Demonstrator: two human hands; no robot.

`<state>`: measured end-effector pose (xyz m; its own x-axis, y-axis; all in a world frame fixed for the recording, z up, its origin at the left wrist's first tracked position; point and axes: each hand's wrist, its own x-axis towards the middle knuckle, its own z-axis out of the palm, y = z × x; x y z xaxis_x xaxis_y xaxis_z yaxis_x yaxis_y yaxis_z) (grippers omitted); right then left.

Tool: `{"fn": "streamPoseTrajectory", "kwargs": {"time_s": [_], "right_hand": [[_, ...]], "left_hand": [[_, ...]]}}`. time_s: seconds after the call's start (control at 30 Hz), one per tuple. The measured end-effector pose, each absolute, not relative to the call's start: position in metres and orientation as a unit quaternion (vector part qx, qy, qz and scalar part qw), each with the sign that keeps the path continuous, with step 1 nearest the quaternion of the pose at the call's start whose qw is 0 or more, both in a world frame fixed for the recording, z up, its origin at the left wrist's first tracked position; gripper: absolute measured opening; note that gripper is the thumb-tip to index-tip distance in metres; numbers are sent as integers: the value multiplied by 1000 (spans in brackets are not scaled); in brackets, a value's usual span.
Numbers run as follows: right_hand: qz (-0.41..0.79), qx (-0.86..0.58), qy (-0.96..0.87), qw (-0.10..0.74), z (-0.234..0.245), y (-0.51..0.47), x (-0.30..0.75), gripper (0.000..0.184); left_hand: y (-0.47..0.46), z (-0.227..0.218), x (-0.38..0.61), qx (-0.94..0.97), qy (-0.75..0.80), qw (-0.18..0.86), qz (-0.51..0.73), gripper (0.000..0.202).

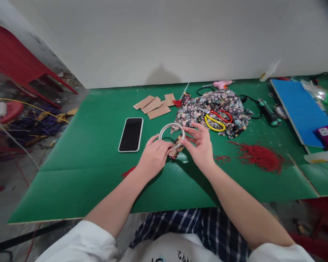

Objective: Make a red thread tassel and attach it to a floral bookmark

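Nearest, below the white ring [171,124]: bare forearms out of white sleeves, above a checked lap. At the ring's lower left, the left hand [154,154], grip clenched on the rim and on a strip of floral fabric [177,148] pressed against it, seemingly to keep the strip from slipping. At the ring's right side, the right hand [200,147], fingers half spread, tips against the rim. Cannot tell whether that grip pinches or only steadies.

Appears raised just off the green tabletop [98,163] and tilted toward the camera, likely so both faces of the rim can be reached.

- **Left of the ring:** a smartphone [131,134], dark screen up, near but clear of the hands.
- **Lower left of the ring:** a red tassel scrap [128,171].
- **Right of the ring, well apart:** a loose heap of red thread [258,156].
- **Just beyond the ring:** a crumpled floral cloth [229,102], with yellow-handled scissors [214,123] and red-handled scissors [222,115] lying on it within easy reach.
- **Beyond and to the left:** overlapping brown cardboard pieces [153,104].
- **Farthest beyond the ring, by the wall:** a pink glue gun [221,84].
- **Far right:** a blue board [300,109].
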<state>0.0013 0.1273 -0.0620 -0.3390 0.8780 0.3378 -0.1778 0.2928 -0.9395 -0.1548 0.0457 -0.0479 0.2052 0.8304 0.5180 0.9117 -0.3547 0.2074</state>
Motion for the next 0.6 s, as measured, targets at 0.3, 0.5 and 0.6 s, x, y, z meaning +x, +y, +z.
{"fn": "streamPoseTrajectory", "kwargs": {"time_s": [0.3,0.5,0.6], "right_hand": [[458,-304,-675,493,-60,128,4,34],[424,-295,-690,506,-62,128,5,38],[401,-292,-710,500,-62,128,6,39]], "left_hand": [[45,-45,-153,-765,-580,58,-274,13],[45,-46,-154,-767,-581,62,-266,13],[45,-47,-154,-763,-583,68,-270,12]]}}
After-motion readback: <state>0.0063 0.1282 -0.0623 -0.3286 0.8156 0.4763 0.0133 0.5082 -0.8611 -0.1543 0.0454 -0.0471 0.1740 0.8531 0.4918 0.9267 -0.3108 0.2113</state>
